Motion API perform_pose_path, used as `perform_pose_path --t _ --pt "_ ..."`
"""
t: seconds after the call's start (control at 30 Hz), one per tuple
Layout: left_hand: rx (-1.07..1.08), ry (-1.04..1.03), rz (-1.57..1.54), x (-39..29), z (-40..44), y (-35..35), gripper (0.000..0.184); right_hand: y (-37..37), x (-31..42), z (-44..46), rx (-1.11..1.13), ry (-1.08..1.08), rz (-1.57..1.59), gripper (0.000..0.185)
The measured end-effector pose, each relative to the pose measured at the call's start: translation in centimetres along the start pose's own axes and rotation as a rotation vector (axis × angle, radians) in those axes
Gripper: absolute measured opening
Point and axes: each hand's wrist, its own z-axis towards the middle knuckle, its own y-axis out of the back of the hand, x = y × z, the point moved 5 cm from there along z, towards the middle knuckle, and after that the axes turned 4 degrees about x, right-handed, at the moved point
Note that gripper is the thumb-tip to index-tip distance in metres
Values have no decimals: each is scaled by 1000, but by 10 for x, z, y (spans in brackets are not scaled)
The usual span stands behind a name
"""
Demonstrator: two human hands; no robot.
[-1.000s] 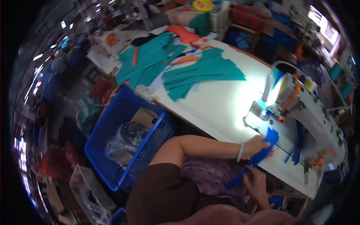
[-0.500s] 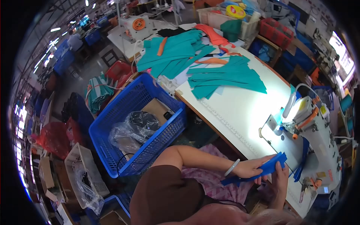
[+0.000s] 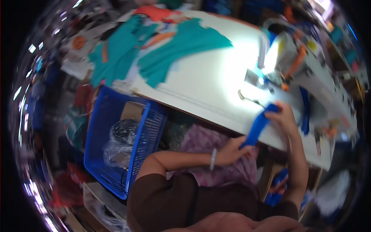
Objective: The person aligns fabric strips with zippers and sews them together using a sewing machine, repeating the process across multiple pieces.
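A blue fabric strip (image 3: 256,129) stretches slantwise between my two hands at the front edge of the white table. My left hand (image 3: 231,151), with a pale bracelet on its wrist, is closed on the strip's lower end. Farther up, my right hand (image 3: 283,116) grips the upper end, close to the sewing machine (image 3: 309,73). The machine's lamp lights the plate under the needle. Another blue strip (image 3: 305,110) hangs beside the machine's arm. The image is blurred, so single layers of fabric cannot be told apart.
Teal fabric pieces (image 3: 181,48) lie across the white table (image 3: 193,83), with coral fabric (image 3: 156,14) behind them. A blue basket (image 3: 141,143) holding clear plastic stands at the left. An open drawer or box (image 3: 266,179) with blue items is under the table.
The view has swung. My right hand has moved up to the strip's upper end and my left hand to its lower end; the strip now stretches between them, nearer the machine.
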Motion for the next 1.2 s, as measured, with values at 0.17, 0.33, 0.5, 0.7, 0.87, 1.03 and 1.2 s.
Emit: perform_pose_path --t 0.17,0.33,0.5,0.7,0.87,1.03,1.2 --pt "-112 147 221 41 -17 17 28 2 0 21 -78 89 -284 21" --pt "38 -52 876 -15 -12 34 31 -1 -12 30 -251 91 -441 26" --pt "37 -438 1275 -94 24 24 29 2 -8 42 -249 105 -573 30" --pt "98 -337 1707 -93 85 40 56 2 -12 30 -511 365 -859 37" --pt "79 -439 1648 -87 85 43 62 -20 -7 -6 -415 522 -1101 39" --pt "83 -359 1666 -87 80 48 64 -20 -3 -8 -435 538 -1065 35" --pt "60 -399 1622 -87 81 48 60 -18 2 -6 -385 531 -1112 34"
